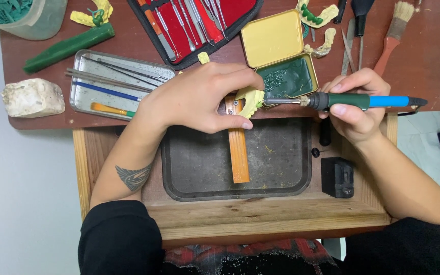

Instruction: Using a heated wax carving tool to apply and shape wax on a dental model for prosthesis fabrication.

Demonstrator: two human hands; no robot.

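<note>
My left hand (199,99) grips a pale yellow dental cast (251,101) with green wax on it, held over a wooden peg (238,153) that juts out above a dark tray (281,168). My right hand (355,104) holds an electric heating tool with a green and blue handle (367,101). Its metal tip (281,101) touches the cast at the green wax. Just behind the cast lies an open yellow tin (276,38) filled with green wax (287,78).
A metal tray (85,94) with thin tools and brushes lies at left, next to a white stone block (32,97) and a green wax stick (70,47). A red instrument case (194,20), more casts (319,15) and a brush (393,33) sit behind. A black block (338,177) stands at right.
</note>
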